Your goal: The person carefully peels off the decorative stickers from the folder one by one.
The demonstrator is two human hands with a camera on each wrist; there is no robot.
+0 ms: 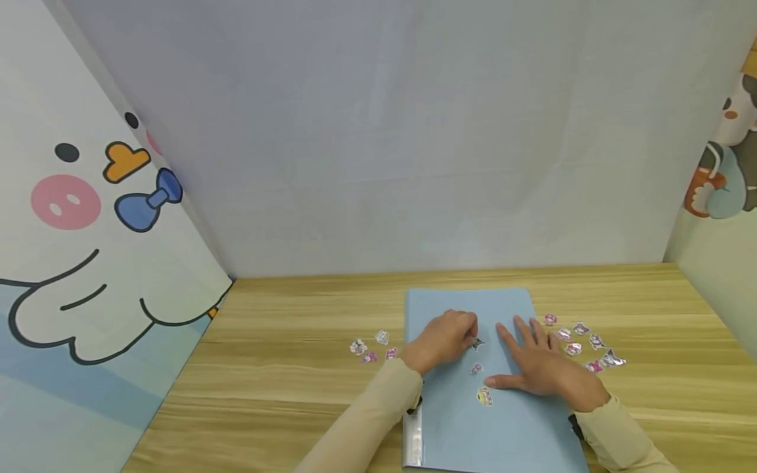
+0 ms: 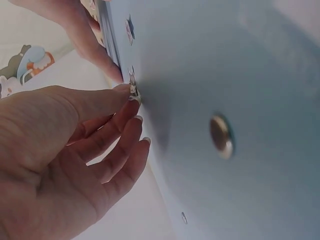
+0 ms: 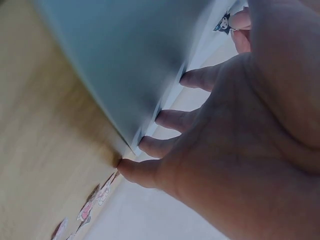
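A light blue folder (image 1: pixel 497 437) lies on the wooden table. Over its upper half my left hand (image 1: pixel 447 335) pinches a small dark cartoon sticker (image 1: pixel 478 343) between thumb and index finger. The left wrist view shows the pinched sticker (image 2: pixel 133 86) at the folder's surface, the other fingers loosely bent. My right hand (image 1: pixel 535 364) rests on the folder's right side with fingers spread, the little finger reaching the table past the edge. Two more stickers are on the cover: a small pink one (image 1: pixel 476 369) and a yellow one (image 1: pixel 484 396) below it.
Several cutout stickers (image 1: pixel 369 357) lie on the table left of the folder. Another group, including a silvery one (image 1: pixel 612 359), lies to its right. A round metal rivet (image 2: pixel 221 136) sits on the cover. A pale wall (image 1: pixel 414 164) stands behind the table (image 1: pixel 284 361).
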